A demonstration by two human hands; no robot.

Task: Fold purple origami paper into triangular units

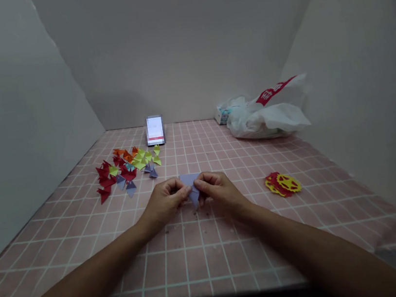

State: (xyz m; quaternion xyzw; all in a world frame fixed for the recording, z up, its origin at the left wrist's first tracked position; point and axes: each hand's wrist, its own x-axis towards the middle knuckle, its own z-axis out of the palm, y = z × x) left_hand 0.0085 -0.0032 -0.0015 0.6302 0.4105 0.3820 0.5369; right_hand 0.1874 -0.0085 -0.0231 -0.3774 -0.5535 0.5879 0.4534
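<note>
A small piece of lilac folded paper [189, 179] is held up between my two hands, over the middle of the table. Its top edge is straight and its lower end tapers to a point. My left hand [164, 198] pinches its left side with thumb and fingers. On the other side, my right hand [222, 192] grips it the same way, the thumb pressing on the front. The fingers behind the paper are partly hidden. Beyond my left hand lies a cluster of folded paper pieces [128, 174] in red, orange, yellow, lilac and light blue.
A pink table with a white grid [206, 258] spans between white walls. At the back a phone [154, 130] stands upright with its screen lit. To the right are a white plastic bag [270, 116], a small box [221, 114] and red and yellow cut-out discs [283, 184].
</note>
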